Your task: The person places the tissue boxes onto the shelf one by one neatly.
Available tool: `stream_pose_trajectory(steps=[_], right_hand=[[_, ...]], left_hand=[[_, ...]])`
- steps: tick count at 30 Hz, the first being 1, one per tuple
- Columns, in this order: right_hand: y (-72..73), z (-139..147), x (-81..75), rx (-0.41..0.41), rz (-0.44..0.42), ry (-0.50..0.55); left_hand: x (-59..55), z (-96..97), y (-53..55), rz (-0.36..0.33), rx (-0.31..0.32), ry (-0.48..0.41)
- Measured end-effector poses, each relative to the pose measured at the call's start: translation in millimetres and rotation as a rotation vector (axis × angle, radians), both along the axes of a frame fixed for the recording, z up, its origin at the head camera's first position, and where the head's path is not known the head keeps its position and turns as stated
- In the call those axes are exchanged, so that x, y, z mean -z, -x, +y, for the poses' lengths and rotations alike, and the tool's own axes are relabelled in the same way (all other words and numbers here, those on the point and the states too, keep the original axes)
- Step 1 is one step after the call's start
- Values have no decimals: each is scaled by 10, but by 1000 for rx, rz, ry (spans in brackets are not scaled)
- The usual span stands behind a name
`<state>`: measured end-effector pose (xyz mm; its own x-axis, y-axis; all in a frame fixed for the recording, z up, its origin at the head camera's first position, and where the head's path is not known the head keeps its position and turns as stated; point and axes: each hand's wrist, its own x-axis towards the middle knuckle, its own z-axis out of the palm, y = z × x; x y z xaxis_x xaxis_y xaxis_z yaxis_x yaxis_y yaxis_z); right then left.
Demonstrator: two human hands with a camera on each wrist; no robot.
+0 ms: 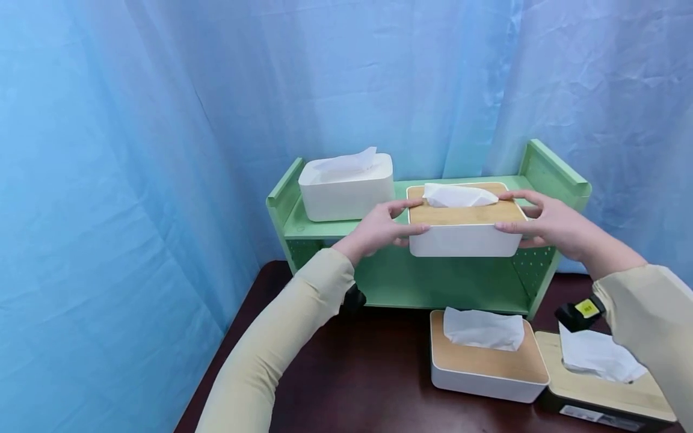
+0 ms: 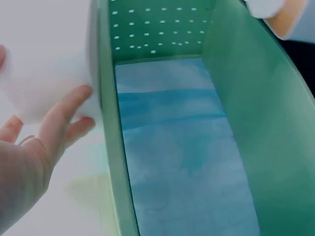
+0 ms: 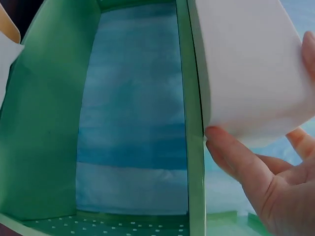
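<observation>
A white tissue box (image 1: pixel 464 242) with a wooden lid and a tissue sticking out is held between both hands at the front of the green shelf's top board (image 1: pixel 403 191). My left hand (image 1: pixel 381 228) grips its left end, thumb at the front edge and fingers on the lid and side. At the opposite end my right hand (image 1: pixel 557 225) holds it the same way. In the left wrist view, fingers (image 2: pixel 61 115) touch the box's white side (image 2: pixel 49 64); the right wrist view shows fingertips (image 3: pixel 221 140) at a lower corner of the box.
An all-white tissue box (image 1: pixel 346 195) stands on the shelf's left end. Below, on the dark table (image 1: pixel 352 373), lie a wood-lidded white tissue box (image 1: pixel 487 385) and a black one with a pale wooden lid (image 1: pixel 601 388). Raised side panels (image 1: pixel 557 171) bound the shelf; a blue curtain (image 1: pixel 346 78) hangs behind.
</observation>
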<state>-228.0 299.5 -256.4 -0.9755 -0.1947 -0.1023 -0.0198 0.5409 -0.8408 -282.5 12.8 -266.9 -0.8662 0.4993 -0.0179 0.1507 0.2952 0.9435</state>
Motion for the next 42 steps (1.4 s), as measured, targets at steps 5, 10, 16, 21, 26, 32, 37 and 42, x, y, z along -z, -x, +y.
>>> stream_pose_trajectory(steps=[5, 10, 16, 21, 26, 32, 37, 42], right_hand=[[135, 13, -36, -18, -35, -1], [253, 6, -87, -21, -78, 9], [364, -4, -125, -2, -96, 16], [443, 4, -146, -2, -133, 38], [512, 32, -182, 1, -169, 50], [579, 47, -209, 39, -192, 69], [612, 30, -201, 79, -177, 87], [625, 5, -174, 136, -146, 102]], left_hand=[[-68, 42, 87, -103, -13, -54], [-105, 83, 177, -120, -42, -24], [-127, 134, 279, -109, -58, -1], [-114, 170, 338, -97, -72, 3], [-106, 218, 367, -69, -106, 13], [-103, 295, 382, -33, -154, -9], [-78, 358, 384, 6, -203, -42], [-56, 434, 390, 76, -274, -5]])
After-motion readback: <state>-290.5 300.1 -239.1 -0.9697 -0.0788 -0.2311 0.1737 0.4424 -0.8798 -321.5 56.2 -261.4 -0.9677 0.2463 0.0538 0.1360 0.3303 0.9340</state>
